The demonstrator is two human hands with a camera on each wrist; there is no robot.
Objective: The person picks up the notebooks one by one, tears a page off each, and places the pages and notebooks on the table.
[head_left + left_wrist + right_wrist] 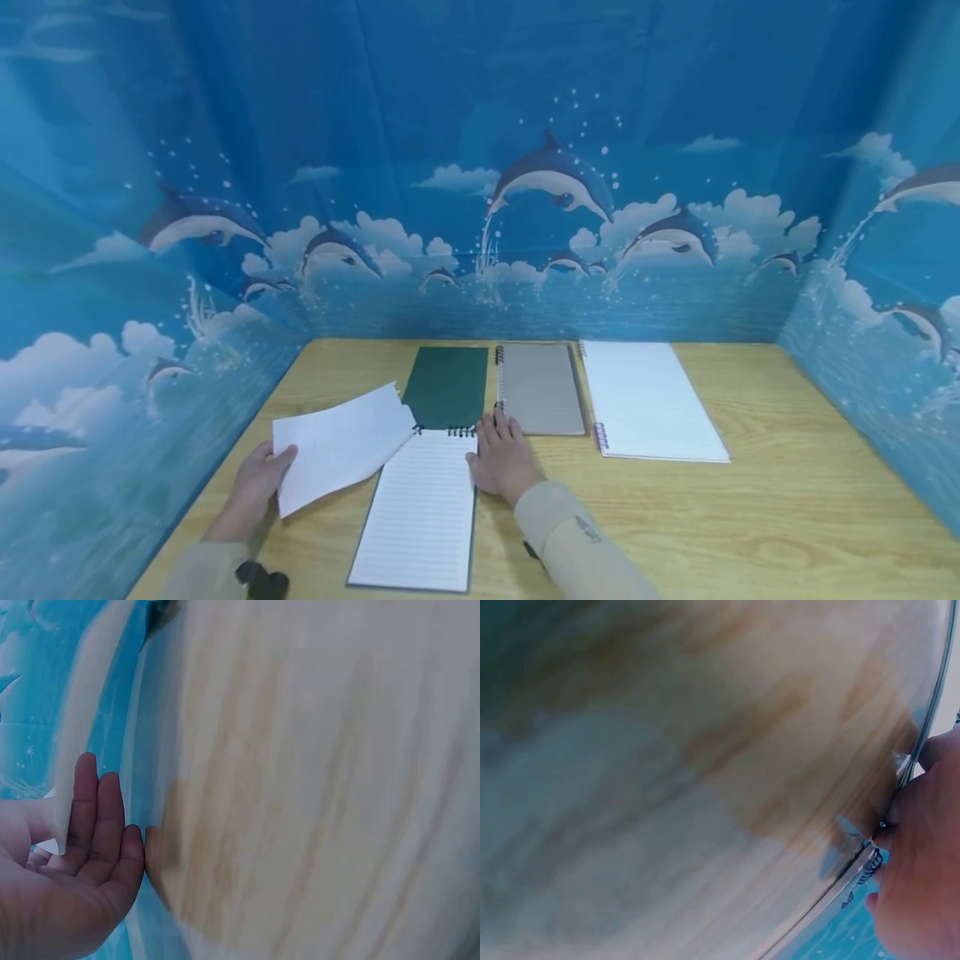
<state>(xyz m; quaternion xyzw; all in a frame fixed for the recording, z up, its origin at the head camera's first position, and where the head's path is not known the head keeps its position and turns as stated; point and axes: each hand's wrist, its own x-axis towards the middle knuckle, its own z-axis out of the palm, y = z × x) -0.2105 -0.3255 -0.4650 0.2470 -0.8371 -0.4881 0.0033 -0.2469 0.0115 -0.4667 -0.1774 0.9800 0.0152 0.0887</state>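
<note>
A spiral notebook lies open, its green cover (446, 387) toward the back and its lined page (423, 517) toward the front. My left hand (262, 477) pinches the near-left edge of a white sheet (341, 450), thumb on top. The sheet is raised and slanted to the left, with a ragged edge by the notebook's black coil; I cannot tell whether part of it is still attached. In the left wrist view the sheet (86, 697) shows nearly edge-on. My right hand (506, 457) presses on the notebook's right edge beside the coil, fingers stretched forward.
Right of the green cover lies a grey-brown spiral notebook (543, 387), close to my right fingertips. Farther right is a white-paged notebook (652, 400) with a pinkish coil. Dolphin-printed blue sheeting (480, 292) encloses the wood-grain table (787, 500) at the back and sides.
</note>
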